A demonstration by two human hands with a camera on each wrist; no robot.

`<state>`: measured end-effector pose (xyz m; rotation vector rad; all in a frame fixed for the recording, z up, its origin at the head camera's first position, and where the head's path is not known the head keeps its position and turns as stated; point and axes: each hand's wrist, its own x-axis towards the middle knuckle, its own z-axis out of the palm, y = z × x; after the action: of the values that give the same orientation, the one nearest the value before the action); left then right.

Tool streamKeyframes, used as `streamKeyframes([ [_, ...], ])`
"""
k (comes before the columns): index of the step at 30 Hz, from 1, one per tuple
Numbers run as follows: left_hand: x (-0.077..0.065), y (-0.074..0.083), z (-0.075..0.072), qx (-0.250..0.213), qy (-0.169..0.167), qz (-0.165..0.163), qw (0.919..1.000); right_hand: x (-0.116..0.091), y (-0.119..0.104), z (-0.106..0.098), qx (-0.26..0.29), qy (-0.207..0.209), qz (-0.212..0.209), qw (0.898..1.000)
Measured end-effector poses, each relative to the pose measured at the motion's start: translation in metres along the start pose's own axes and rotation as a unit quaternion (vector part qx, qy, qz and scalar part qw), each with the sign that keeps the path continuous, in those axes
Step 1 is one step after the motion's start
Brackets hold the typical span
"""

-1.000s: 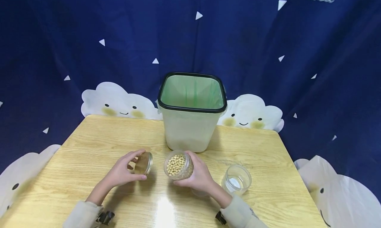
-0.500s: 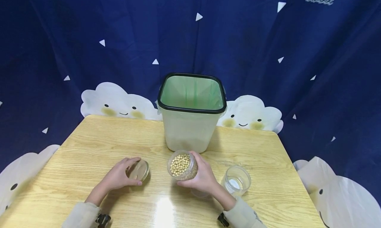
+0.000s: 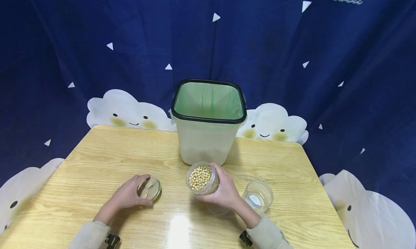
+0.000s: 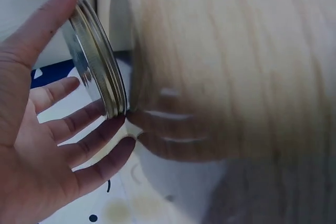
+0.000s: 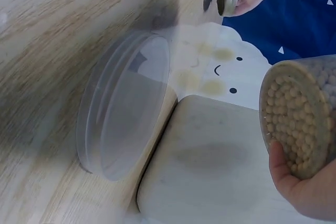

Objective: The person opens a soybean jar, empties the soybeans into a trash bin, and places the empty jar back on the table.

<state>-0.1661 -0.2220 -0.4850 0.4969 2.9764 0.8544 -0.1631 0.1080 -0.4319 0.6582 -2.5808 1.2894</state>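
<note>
My left hand [image 3: 128, 193] holds a round gold metal jar lid [image 3: 150, 189] by its rim, low over the table at the left. In the left wrist view the thumb and fingertips span the lid [image 4: 97, 59]; whether it touches the table I cannot tell. In my right hand [image 3: 225, 191] is a clear jar of round pale-yellow beans [image 3: 200, 177], its mouth tilted toward the left and the camera. The right wrist view shows the bean-filled bottom of the jar [image 5: 294, 119] and my thumb across it. Beneath this hand a clear plastic lid [image 5: 123, 108] lies on the table.
A whitish bin [image 3: 208, 142] with a black rim and green inside stands at the back middle of the wooden table [image 3: 123, 151]. To the right of my right hand is a clear container [image 3: 259, 195]. A dark blue curtain [image 3: 208, 32] hangs behind.
My left hand has lowered the metal lid and moved it slightly left, turning it from on edge to nearly flat. The right hand has shifted a little right with the jar of beans.
</note>
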Motion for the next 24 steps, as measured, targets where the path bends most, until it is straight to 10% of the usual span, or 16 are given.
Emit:
streamKeyframes([
  [24, 0.011, 0.017, -0.026, -0.002, 0.056, -0.009, 0.9984, -0.003, 0.002, -0.003, 0.006, -0.007, -0.015, 1.000],
])
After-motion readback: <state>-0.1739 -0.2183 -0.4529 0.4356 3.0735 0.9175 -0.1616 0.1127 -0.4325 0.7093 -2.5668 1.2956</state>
